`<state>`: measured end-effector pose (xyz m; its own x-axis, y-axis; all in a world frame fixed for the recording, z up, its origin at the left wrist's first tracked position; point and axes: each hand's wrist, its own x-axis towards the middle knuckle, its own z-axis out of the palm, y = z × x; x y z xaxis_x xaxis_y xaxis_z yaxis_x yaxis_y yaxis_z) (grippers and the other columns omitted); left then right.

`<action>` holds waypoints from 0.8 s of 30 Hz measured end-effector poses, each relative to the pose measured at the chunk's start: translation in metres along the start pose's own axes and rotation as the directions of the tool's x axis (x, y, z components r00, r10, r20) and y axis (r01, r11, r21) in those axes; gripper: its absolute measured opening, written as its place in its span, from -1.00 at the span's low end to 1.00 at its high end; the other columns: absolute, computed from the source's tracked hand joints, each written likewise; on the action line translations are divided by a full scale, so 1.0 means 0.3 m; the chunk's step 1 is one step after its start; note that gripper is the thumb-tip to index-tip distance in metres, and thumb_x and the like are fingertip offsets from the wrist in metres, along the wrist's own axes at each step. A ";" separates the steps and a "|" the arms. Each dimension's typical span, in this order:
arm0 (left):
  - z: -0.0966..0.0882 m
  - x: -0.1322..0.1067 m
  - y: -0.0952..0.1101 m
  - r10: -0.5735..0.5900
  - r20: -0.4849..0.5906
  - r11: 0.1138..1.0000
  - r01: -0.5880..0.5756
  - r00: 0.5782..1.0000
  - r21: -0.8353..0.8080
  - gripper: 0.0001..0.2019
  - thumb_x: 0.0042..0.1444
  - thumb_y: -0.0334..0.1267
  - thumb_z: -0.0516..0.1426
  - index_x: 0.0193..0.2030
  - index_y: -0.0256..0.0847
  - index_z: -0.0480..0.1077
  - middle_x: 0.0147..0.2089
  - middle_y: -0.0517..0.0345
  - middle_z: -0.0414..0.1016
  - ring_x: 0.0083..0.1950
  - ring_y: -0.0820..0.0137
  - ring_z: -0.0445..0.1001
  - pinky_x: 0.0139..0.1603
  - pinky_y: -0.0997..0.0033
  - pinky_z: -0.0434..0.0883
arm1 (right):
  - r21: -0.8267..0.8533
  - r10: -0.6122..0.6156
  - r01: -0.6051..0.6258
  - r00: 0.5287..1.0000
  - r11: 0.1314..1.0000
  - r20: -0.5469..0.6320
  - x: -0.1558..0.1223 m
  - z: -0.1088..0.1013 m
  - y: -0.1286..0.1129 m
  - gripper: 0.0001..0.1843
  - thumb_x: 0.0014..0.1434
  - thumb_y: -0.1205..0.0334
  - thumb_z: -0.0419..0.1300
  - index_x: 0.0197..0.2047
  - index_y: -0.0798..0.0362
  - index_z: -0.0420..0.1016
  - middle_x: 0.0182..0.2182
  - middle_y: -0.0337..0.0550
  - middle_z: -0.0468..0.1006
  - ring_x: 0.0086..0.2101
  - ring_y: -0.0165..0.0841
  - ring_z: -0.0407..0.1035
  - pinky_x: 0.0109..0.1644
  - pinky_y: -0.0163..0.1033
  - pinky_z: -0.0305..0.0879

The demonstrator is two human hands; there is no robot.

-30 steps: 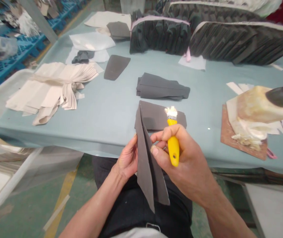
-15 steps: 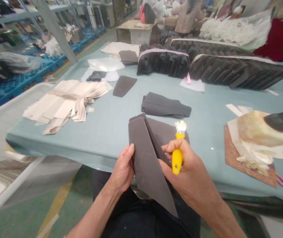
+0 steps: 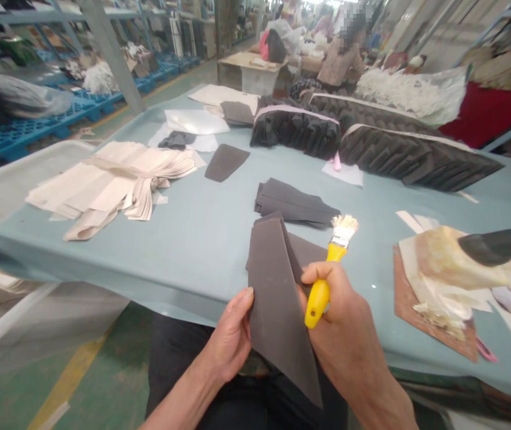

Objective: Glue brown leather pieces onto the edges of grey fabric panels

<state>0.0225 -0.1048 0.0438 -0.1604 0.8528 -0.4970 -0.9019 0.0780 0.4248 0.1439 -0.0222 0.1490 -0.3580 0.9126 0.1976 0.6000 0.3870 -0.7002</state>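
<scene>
Dark grey fabric panels (image 3: 277, 298), several layers together, are held up at the table's near edge. My left hand (image 3: 233, 334) grips their left edge, thumb on the front face. My right hand (image 3: 338, 316) is closed around the yellow handle of a paintbrush (image 3: 320, 295), its pale, caked bristles pointing up and away. Fingers of that same hand also touch the panels' right edge; their tips are partly hidden. Another dark panel (image 3: 311, 251) lies behind the held ones. Just beyond is a small stack of dark grey pieces (image 3: 294, 202) on the table.
Cream fabric strips (image 3: 116, 176) lie in a tied bundle at left. A single dark piece (image 3: 227, 162) is farther back. Bundled dark pieces (image 3: 412, 155) line the far side. At right, a glue-smeared container (image 3: 439, 263) rests on a brown board (image 3: 405, 292). A person (image 3: 338, 60) is in the background.
The held panels and both hands have shifted slightly right and down in view. The brush has tilted, bristles now leaning farther right. The camera view has also shifted a little.
</scene>
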 end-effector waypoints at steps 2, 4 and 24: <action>-0.007 -0.009 -0.001 0.025 0.043 0.998 -0.027 0.999 0.057 -0.58 0.04 0.04 0.52 -0.11 -0.22 0.68 -0.20 0.09 0.76 -0.22 0.37 0.68 -0.15 0.51 0.56 | -0.010 -0.037 0.036 0.999 0.999 -0.024 0.007 -0.004 -0.001 -0.89 0.24 0.09 0.15 -0.22 -0.10 0.32 -0.49 -0.32 0.57 -0.58 -0.37 0.43 -0.49 -0.32 0.27; -0.014 -0.012 0.007 0.040 0.082 0.990 -0.050 0.996 0.131 -0.59 0.10 0.06 0.48 -0.12 -0.25 0.66 -0.25 0.06 0.73 -0.25 0.36 0.66 -0.18 0.49 0.55 | -0.031 -0.091 0.090 0.995 0.996 -0.039 0.014 -0.009 0.000 -0.92 0.28 0.12 0.15 -0.22 -0.10 0.31 -0.46 -0.30 0.60 -0.57 -0.37 0.44 -0.47 -0.31 0.29; -0.052 0.029 0.149 0.276 -0.037 0.816 -0.214 0.960 0.536 -0.43 -0.09 0.31 0.48 -0.33 -0.23 0.58 -0.42 0.19 0.49 -0.41 0.42 0.41 -0.56 0.53 0.46 | -0.064 -0.102 0.091 0.977 0.994 -0.189 0.097 -0.124 0.100 -0.77 0.28 0.07 0.27 -0.18 -0.08 0.28 -0.29 -0.21 0.54 -0.36 -0.32 0.44 -0.29 -0.23 0.33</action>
<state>-0.0255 -0.1019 0.0466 -0.4179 0.8216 -0.3878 -0.4870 0.1577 0.8590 0.1779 0.0210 0.1593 -0.2752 0.8770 0.3940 0.6094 0.4761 -0.6340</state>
